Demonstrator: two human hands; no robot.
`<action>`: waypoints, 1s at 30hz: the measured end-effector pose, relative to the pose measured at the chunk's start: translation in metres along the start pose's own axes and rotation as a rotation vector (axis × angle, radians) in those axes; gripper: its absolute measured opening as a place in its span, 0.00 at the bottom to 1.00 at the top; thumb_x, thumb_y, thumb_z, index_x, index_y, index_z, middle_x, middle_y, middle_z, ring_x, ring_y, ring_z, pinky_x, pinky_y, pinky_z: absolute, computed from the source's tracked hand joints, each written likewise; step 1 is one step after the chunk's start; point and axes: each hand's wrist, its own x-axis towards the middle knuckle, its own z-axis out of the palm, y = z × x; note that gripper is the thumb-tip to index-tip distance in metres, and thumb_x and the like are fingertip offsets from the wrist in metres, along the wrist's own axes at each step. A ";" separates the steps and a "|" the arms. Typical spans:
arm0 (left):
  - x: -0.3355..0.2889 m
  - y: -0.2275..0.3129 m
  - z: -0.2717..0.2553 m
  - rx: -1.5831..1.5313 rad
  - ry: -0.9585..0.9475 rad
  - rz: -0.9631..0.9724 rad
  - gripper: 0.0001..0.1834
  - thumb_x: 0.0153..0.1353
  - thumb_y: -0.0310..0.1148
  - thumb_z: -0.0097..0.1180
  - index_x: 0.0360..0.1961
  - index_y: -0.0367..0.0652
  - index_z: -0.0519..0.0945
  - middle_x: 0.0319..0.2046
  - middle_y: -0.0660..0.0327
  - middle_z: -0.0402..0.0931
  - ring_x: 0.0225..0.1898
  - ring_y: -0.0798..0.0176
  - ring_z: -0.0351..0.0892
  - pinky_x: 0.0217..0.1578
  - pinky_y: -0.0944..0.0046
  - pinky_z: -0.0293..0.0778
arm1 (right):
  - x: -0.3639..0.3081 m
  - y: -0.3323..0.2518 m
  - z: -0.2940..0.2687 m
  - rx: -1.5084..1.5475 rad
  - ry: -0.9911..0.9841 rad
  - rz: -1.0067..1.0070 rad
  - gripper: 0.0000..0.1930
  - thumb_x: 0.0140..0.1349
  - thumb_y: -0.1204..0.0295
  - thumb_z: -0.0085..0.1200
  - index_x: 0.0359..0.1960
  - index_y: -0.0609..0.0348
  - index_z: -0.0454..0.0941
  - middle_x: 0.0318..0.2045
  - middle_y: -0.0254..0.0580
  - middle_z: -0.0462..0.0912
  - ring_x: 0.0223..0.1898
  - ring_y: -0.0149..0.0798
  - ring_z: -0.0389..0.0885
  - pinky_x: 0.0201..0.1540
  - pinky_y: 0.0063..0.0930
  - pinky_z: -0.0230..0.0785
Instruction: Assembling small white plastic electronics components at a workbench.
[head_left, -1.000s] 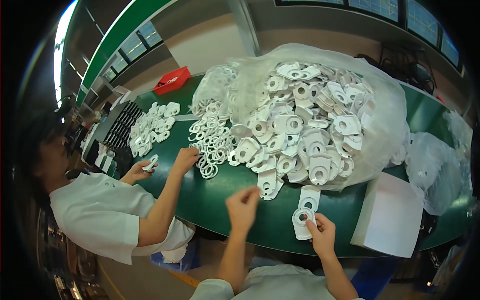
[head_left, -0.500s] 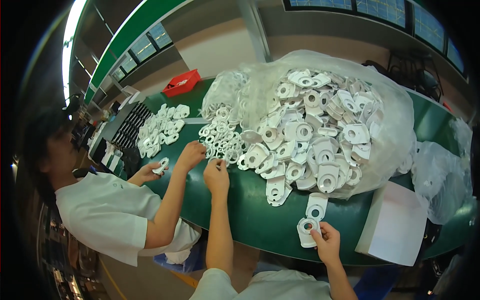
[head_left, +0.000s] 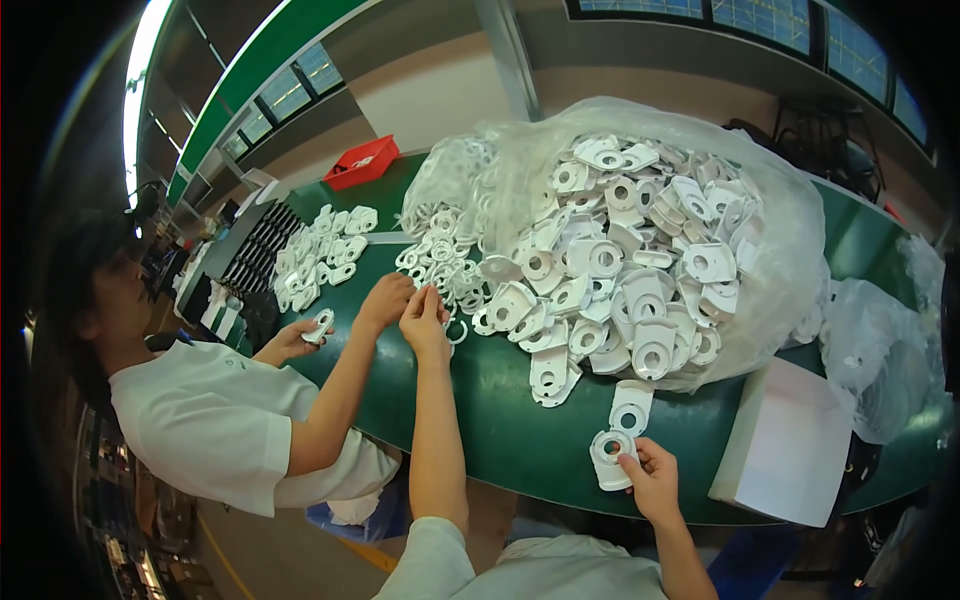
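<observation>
My left hand is at the near edge of a pile of white plastic rings, its fingertips pinched together. What they hold, if anything, is too small to make out. A loose white ring lies just right of it. Between thumb and fingers, my right hand grips a white plastic plate with a round hole, above the near table edge. Behind that plate lies a similar white plate, partly overlapped by it.
A big heap of white plates spills from a clear plastic bag. On the right stand a white box and another bag. At left, a co-worker's hand reaches beside mine. A red tray sits at the back.
My left hand has shifted slightly left and away from me at the rings, and a loose ring now shows beside it. My right hand keeps its plate nearly still.
</observation>
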 end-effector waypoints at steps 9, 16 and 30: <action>0.016 -0.009 0.007 0.001 0.037 0.131 0.09 0.60 0.24 0.55 0.40 0.31 0.78 0.26 0.56 0.78 0.21 0.68 0.74 0.20 0.72 0.72 | 0.005 0.002 0.000 0.005 -0.023 0.008 0.08 0.60 0.77 0.53 0.41 0.64 0.76 0.27 0.32 0.81 0.20 0.17 0.71 0.18 0.12 0.58; -0.046 0.033 0.044 -0.076 -0.153 0.021 0.08 0.61 0.25 0.54 0.38 0.30 0.77 0.29 0.53 0.79 0.26 0.62 0.80 0.29 0.67 0.80 | 0.006 -0.003 -0.003 0.007 0.000 0.013 0.07 0.61 0.76 0.53 0.40 0.64 0.76 0.27 0.33 0.81 0.20 0.18 0.72 0.17 0.13 0.59; -0.206 0.029 0.018 0.289 -0.057 -0.017 0.02 0.57 0.22 0.56 0.29 0.33 0.77 0.21 0.61 0.75 0.18 0.72 0.70 0.21 0.75 0.65 | 0.018 0.003 0.022 -0.030 0.200 -0.004 0.06 0.63 0.76 0.50 0.39 0.65 0.74 0.25 0.37 0.80 0.19 0.25 0.75 0.15 0.18 0.65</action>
